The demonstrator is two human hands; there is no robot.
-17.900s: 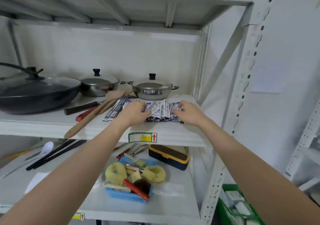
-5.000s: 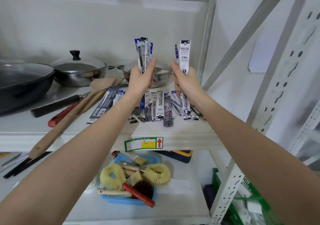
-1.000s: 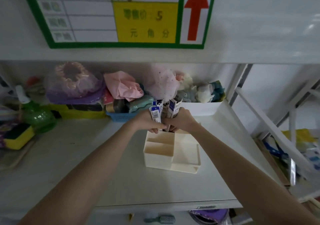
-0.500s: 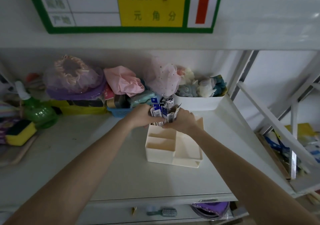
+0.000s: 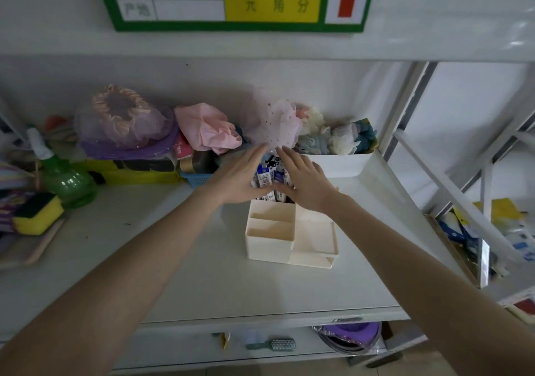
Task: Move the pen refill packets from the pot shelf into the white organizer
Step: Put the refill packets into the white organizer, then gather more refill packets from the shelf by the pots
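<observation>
Sitting mid-frame on a matte white metal shelf point(image 5: 202, 283), the boxy plastic white organizer point(image 5: 289, 242) has glossy pen refill packets point(image 5: 267, 174) upright in its back compartment, flanked by left hand point(image 5: 240, 178) and right hand point(image 5: 307, 183), fingers spread flat.

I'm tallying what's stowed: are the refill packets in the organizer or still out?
In. The refill packets stand upright in the white organizer's rear compartment, between the open left hand and right hand.
</observation>
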